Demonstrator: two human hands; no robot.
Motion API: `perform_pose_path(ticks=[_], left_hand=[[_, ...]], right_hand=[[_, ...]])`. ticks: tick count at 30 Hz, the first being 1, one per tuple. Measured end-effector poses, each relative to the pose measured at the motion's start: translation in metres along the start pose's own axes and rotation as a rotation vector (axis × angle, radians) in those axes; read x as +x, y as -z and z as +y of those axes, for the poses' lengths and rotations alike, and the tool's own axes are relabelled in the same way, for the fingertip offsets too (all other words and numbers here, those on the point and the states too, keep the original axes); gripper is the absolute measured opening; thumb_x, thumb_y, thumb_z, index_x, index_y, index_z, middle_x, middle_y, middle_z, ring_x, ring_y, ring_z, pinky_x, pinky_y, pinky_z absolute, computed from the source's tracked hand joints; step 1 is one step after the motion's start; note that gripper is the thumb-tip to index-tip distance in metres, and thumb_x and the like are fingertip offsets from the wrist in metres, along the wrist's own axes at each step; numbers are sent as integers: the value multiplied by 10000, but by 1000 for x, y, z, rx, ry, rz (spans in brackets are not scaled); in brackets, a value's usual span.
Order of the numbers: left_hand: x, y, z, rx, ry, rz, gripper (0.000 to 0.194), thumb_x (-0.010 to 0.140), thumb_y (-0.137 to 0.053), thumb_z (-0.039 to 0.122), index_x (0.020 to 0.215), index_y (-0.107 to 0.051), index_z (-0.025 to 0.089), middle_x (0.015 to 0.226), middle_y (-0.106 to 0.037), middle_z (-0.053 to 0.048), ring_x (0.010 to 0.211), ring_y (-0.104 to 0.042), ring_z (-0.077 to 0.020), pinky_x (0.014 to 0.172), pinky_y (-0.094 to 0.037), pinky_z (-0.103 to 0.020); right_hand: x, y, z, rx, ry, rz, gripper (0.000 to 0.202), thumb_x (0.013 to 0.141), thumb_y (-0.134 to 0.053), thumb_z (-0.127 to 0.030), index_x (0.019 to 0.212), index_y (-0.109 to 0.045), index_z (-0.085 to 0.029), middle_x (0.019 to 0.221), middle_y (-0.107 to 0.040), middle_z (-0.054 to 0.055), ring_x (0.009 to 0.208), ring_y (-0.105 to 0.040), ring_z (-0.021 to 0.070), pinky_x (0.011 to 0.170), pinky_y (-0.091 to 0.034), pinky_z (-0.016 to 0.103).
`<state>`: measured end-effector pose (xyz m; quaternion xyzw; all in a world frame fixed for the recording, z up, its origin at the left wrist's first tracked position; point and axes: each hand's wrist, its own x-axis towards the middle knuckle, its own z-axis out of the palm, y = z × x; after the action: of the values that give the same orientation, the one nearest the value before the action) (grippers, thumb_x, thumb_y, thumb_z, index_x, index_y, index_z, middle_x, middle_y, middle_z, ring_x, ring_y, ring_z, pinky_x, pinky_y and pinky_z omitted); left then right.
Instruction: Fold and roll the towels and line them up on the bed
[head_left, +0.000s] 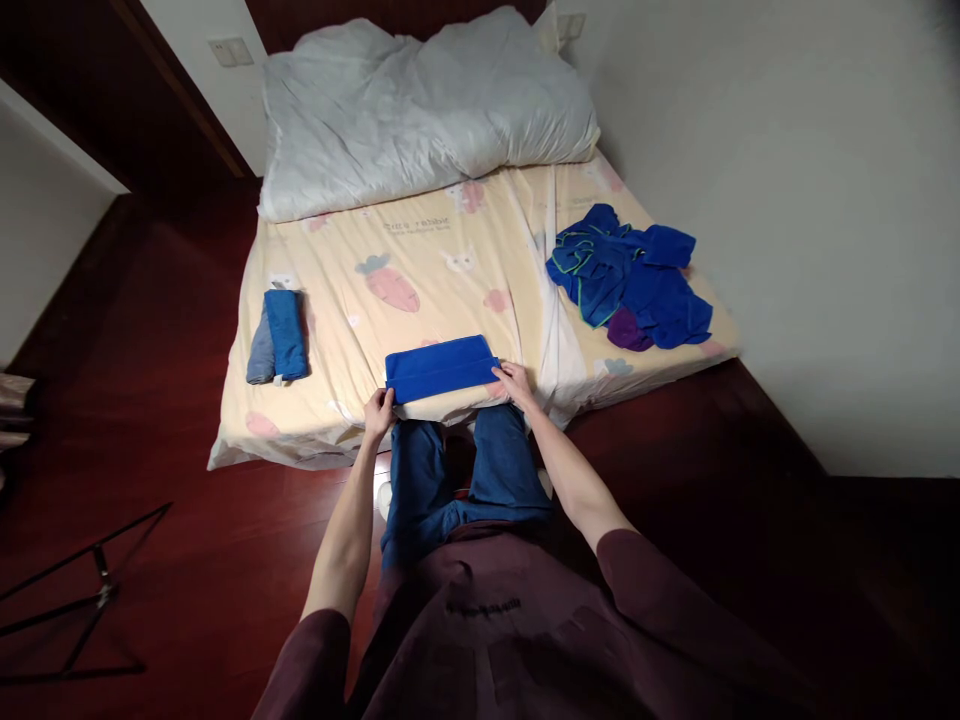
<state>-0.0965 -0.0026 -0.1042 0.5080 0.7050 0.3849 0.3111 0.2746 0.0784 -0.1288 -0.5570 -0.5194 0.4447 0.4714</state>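
Observation:
A blue towel (441,366) lies folded into a flat strip at the front edge of the bed, its near part doubled over in a band. My left hand (379,412) pinches its near left corner. At the right end, my right hand (514,382) grips the folded edge between thumb and fingers. Off to the left lie rolled towels (286,335), one blue and one greyish blue, side by side. A loose heap of blue cloths (611,275), some with green edging, sits at the right, with a purple cloth (628,330) at its near side.
The bed (330,300) has a cream sheet printed with carrots and rabbits. A bulky white quilt (427,110) fills its head end. A wall (795,200) runs along the right. Black tripod legs (101,590) stand on the dark red floor (187,560) at lower left.

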Motion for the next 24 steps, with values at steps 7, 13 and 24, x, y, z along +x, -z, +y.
perform_pose_path(ticks=[7,13,24], left_hand=[[0,-1,3,5,21,24,374,953,-523,532,805,-624,204,738,-638,-19,729,-580,-180,712,-445,-289],[0,-1,5,5,22,43,381,947,-530,539,822,-648,199,726,-641,-24,722,-581,-184,698,-452,-289],[0,-3,6,30,34,80,372,946,-539,531,839,-664,197,728,-657,-28,726,-592,-190,703,-449,-296]], right_hand=[[0,-1,2,-1,-5,11,418,721,-741,-619,680,-629,-219,761,-709,45,775,-674,218,759,-559,330],[-3,-2,-1,-10,-4,31,435,728,-740,-635,753,-673,-206,803,-737,65,787,-694,229,764,-564,338],[-3,-3,-1,-76,5,48,493,739,-694,-712,706,-614,-227,730,-680,51,764,-659,226,720,-541,324]])
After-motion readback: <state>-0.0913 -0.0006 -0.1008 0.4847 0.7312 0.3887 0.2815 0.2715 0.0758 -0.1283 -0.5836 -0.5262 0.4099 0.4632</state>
